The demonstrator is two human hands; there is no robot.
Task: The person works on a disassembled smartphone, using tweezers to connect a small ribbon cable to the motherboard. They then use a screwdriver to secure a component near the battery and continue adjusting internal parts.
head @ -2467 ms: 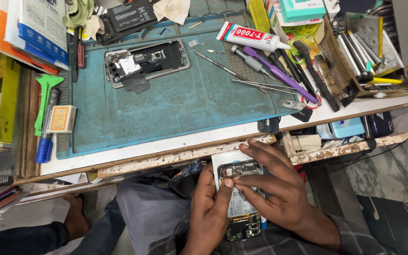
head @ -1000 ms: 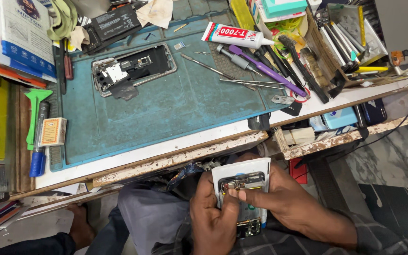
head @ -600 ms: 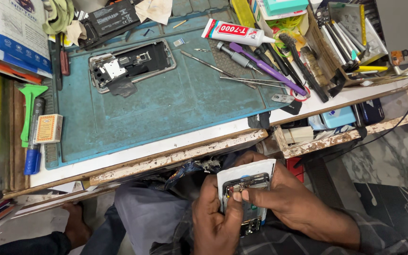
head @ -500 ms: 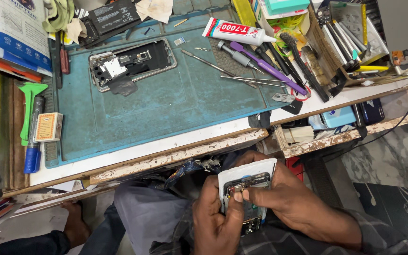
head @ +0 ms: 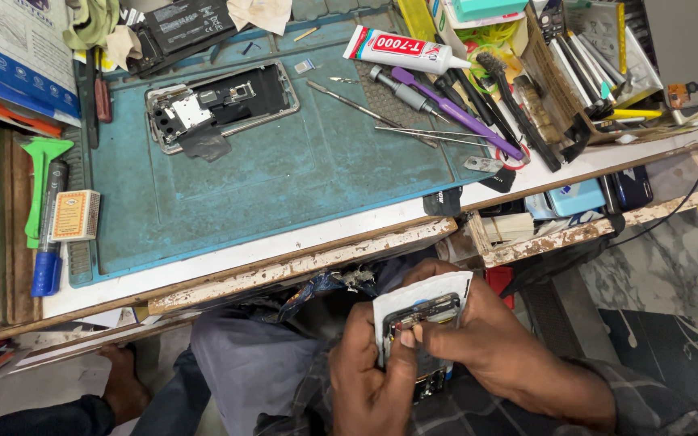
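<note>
Head view showed our left hand (head: 369, 379) and right hand (head: 478, 343) clamped on the white-backed, opened black phone assembly (head: 422, 319) over our lap, below the tabletop (head: 300, 246), fingers steadying its edges so its exposed parts faced us.

Below the worn edge of the workbench (head: 300, 266), over the person's lap, 2 hands grip an opened phone (head: 418, 321) with a white sheet curled behind it. The left hand (head: 369, 379) holds its near side, thumb pressed on the inner parts; the right hand (head: 478, 339) wraps its far side, fingers folded over the top edge. Up on the bench lies a blue mat (head: 284, 178). At the mat's far left corner sits a phone frame (head: 220, 103); at its far right edge a white glue tube (head: 405, 50), with a purple tool (head: 454, 113) and tweezers (head: 430, 133) just beside. Left of the mat lie a matchbox (head: 74, 215) and a green scraper (head: 40, 182).
</note>
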